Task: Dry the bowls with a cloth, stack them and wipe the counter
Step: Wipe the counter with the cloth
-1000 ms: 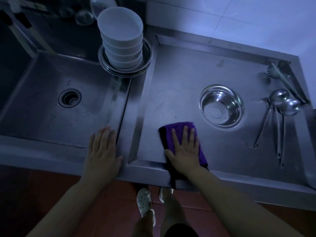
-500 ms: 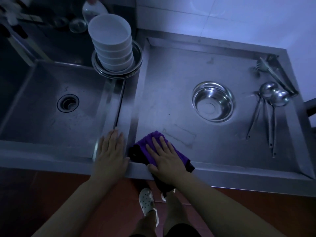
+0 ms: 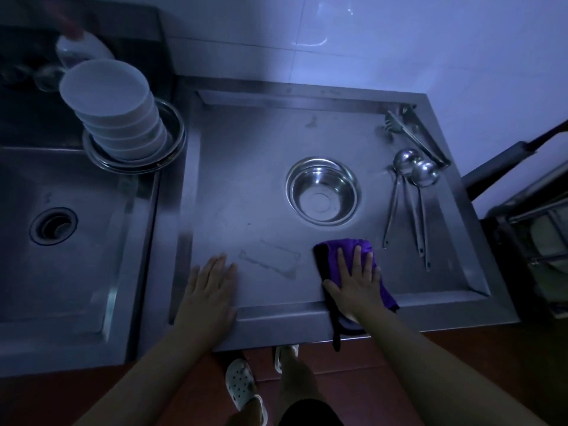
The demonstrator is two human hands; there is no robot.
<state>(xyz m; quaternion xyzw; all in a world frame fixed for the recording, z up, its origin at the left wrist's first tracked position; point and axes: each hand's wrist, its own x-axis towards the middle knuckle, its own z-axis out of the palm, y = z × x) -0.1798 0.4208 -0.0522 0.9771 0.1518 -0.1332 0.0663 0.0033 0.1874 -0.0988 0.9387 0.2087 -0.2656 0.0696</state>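
Observation:
A purple cloth (image 3: 347, 250) lies at the front of the steel counter (image 3: 261, 167), its lower end hanging over the front edge. My right hand (image 3: 355, 279) presses flat on the cloth with straight, spread fingers. My left hand (image 3: 210, 287) rests flat on the counter's front left corner, holding nothing. A stack of several white bowls (image 3: 113, 109) stands in a round metal tray (image 3: 175, 133) at the back left. One steel bowl (image 3: 322, 195) sits upright in the middle right of the counter.
A sink basin (image 3: 70, 241) with a drain (image 3: 53, 226) lies to the left. Ladles (image 3: 412, 192) and tongs (image 3: 415, 136) lie along the counter's right side. A dark rack (image 3: 534, 241) stands to the right. Wet streaks mark the counter between my hands.
My right hand has slid the cloth to the right along the counter's front edge. My left hand stays at the front left corner.

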